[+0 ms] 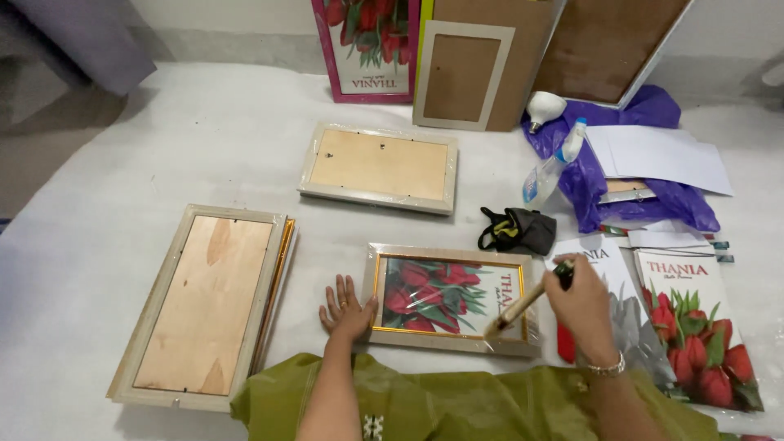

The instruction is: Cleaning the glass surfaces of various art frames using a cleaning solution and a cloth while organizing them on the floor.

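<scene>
A picture frame (451, 297) wrapped in clear plastic lies face up in front of me, showing a print of red tulips inside a gold border. My left hand (346, 307) rests flat on the white sheet with its fingers spread, touching the frame's left edge. My right hand (581, 304) is closed around the dark handle of a paintbrush (523, 305). The brush slants down to the left, and its bristle end rests on the frame's lower right corner.
A large frame (200, 302) lies back up at the left, and a smaller one (380, 166) lies farther off. A black pouch (518, 229), a spray bottle (552, 166), purple plastic (645, 196) with white sheets, and tulip prints (694, 327) fill the right. More frames lean against the wall.
</scene>
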